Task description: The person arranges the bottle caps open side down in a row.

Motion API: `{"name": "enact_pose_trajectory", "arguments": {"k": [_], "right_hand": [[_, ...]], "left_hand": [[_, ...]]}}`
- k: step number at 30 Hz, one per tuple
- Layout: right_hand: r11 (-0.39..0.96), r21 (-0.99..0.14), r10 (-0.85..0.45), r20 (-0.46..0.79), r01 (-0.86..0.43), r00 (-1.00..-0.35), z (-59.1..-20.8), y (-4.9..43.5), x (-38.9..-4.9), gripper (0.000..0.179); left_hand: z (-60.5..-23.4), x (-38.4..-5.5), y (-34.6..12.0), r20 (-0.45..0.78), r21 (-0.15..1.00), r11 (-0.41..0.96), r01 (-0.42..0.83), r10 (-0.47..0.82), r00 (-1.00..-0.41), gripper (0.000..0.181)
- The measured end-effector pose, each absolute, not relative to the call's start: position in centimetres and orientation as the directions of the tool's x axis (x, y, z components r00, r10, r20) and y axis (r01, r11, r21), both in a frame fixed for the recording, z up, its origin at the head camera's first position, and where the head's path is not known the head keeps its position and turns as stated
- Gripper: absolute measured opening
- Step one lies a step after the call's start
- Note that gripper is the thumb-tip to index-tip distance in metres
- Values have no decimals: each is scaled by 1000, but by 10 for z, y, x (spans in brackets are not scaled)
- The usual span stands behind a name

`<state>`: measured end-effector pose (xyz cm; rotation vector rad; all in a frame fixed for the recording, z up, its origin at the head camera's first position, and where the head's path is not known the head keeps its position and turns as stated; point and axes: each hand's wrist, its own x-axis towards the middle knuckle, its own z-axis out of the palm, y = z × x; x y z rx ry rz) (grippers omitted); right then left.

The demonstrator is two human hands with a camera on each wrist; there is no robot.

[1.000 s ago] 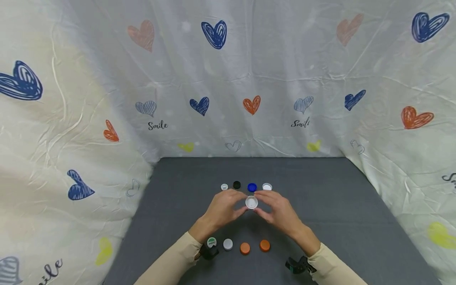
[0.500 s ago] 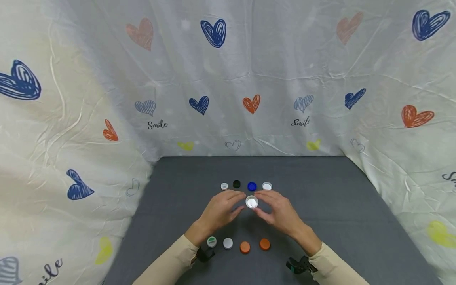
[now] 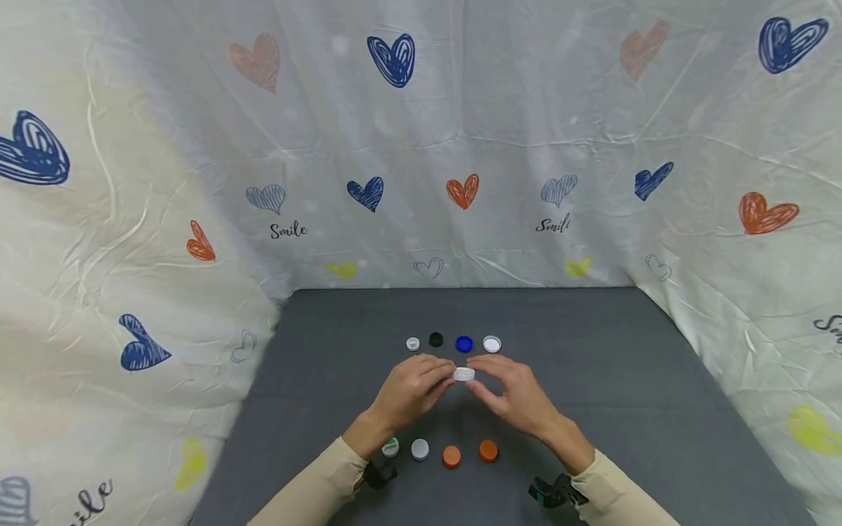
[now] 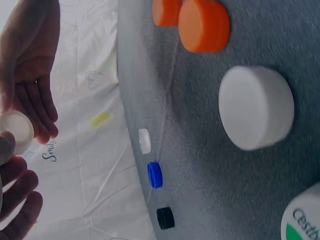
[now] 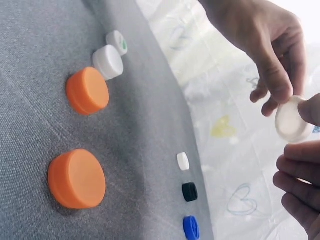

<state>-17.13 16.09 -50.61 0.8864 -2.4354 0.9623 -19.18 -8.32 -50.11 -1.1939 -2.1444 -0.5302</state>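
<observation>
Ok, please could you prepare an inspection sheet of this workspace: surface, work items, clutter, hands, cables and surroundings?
Surface: grey table, faintly creased.
Work items: held white cap, raised above the table; far row, from left: small white cap, black cap, blue cap, larger white cap; near row: green-marked cap, plain white cap, two orange caps.
Clutter: nothing seen.
Hands: left hand pinches the held white cap; right hand is close beside it, contact unclear.
Cables: nothing seen.
Surroundings: white curtain printed with hearts and "Smile".
</observation>
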Motion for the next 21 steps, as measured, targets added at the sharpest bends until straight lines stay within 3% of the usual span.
{"name": "enact_pose_trajectory", "arguments": {"k": [3, 7, 13, 17, 21], "right_hand": [[569, -441, -411, 578, -693, -705, -505, 163, -171, 35], [588, -365, -409, 636, -722, -654, -505, 166, -171, 41], [535, -267, -433, 728, -802, -532, -502, 166, -172, 56], [515, -196, -458, 761, -835, -460, -498, 163, -172, 64], [500, -132, -489, 772, -856, -405, -497, 159, -172, 64]], "left_hand": [[-503, -192, -83, 679, 178, 506, 844, 558, -477, 22], [-502, -191, -83, 626, 421, 472, 775, 467, -625, 16], [-496, -189, -83, 411, 756, 360, 547, 390, -824, 12], [-491, -187, -86, 254, 861, 324, 392, 393, -884, 12], [-492, -187, -87, 157, 898, 315, 309, 426, -891, 12]]}}
